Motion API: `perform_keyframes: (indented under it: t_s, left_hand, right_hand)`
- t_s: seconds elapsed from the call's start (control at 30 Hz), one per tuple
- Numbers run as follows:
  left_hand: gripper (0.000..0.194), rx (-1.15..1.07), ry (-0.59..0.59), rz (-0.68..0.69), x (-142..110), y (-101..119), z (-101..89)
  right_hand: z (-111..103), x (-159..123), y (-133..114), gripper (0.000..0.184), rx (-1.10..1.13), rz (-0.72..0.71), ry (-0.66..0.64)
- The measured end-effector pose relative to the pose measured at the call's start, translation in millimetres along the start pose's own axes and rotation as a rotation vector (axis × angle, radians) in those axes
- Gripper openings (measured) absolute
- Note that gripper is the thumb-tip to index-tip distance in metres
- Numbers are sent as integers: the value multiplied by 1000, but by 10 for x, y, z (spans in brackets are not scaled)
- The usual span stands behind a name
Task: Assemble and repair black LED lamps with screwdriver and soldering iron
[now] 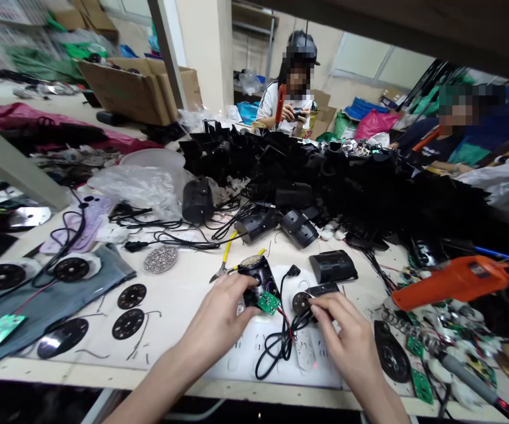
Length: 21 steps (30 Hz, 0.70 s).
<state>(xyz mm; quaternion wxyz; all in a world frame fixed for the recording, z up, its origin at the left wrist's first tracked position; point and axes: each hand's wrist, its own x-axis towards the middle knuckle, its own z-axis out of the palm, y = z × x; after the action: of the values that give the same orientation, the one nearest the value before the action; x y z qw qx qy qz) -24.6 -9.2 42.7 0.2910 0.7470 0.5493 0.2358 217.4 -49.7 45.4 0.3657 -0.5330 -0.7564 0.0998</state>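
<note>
My left hand (pixel 223 309) is closed on a black plastic housing (pixel 260 275), thumb and fingers at its left side. A small green circuit board (pixel 269 302) with red and black wires hangs at the housing's lower edge. My right hand (pixel 346 327) pinches a small dark round disc (pixel 300 302) with its thumb and fingertips. Between the hands lies a coiled black cable (pixel 286 341) with a plug at its upper end. Below it is a white power strip (pixel 245 353). Yellow-handled cutters (pixel 225 262) lie just beyond my left hand.
An orange electric screwdriver (pixel 452 281) lies at the right, above a soldering iron (pixel 475 377). Black housings (pixel 333 266) and a large dark heap (pixel 369 182) fill the back. Perforated black discs (pixel 128 324) and a metal scouring pad (pixel 160 259) lie left. Two people sit opposite.
</note>
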Motion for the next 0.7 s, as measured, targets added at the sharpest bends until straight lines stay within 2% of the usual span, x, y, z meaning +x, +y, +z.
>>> perform_keyframes:
  t_s: [0.23, 0.4, 0.57, 0.7]
  left_hand:
    - [43, 20, -71, 8, 18, 120, 50]
    - [51, 17, -119, -8, 58, 206, 111]
    - [47, 13, -114, 4, 66, 233, 156]
    - [45, -27, -52, 20, 56, 212, 193]
  right_hand:
    - [164, 7, -163, 16, 84, -7, -58]
    - [246, -38, -189, 12, 107, -7, -86]
    - [284, -84, -182, 16, 106, 27, -90]
    - [304, -84, -174, 19, 98, 36, -105]
